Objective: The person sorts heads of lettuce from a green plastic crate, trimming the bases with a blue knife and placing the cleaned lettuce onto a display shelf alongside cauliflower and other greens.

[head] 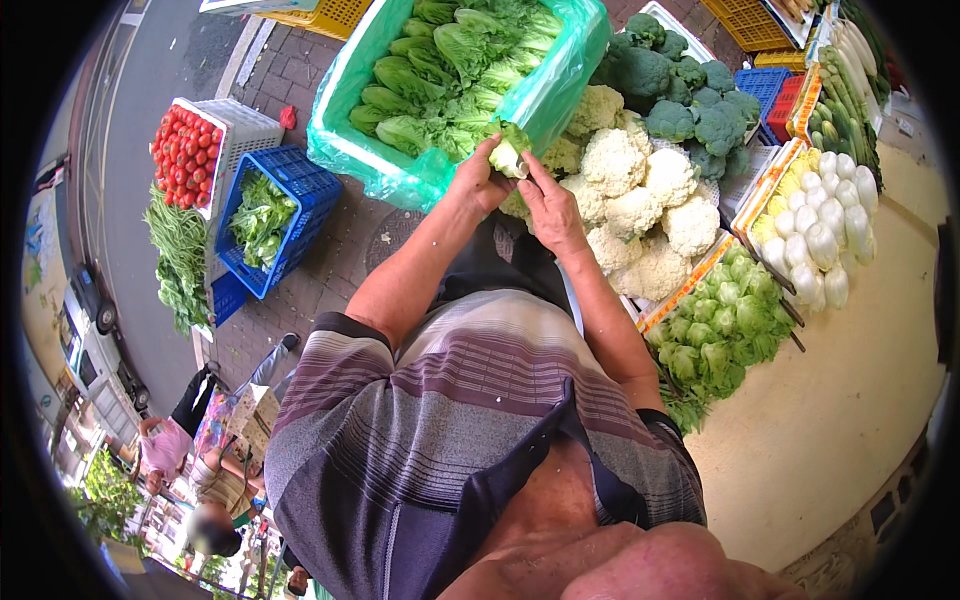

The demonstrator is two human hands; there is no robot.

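Observation:
Both my hands are on one small head of leafy lettuce (507, 150), held in front of my waist. My left hand (480, 176) grips its leafy side, with the thumb along the leaves. The fingers of my right hand (551, 202) pinch the pale stem end. Just beyond them, a large box lined with green plastic film (559, 94) holds rows of romaine-type lettuce (450, 75). White cauliflower heads (619, 161) are piled to the right of my hands, and broccoli (660, 82) lies behind these.
At left stand a crate of red tomatoes (187, 154), long green beans (176, 229) and a blue plastic crate (292, 225) with leafy greens. At right are lettuce heads (712, 315) and white-stemmed vegetables (825, 225). People (214, 480) are at lower left, near a road (150, 247).

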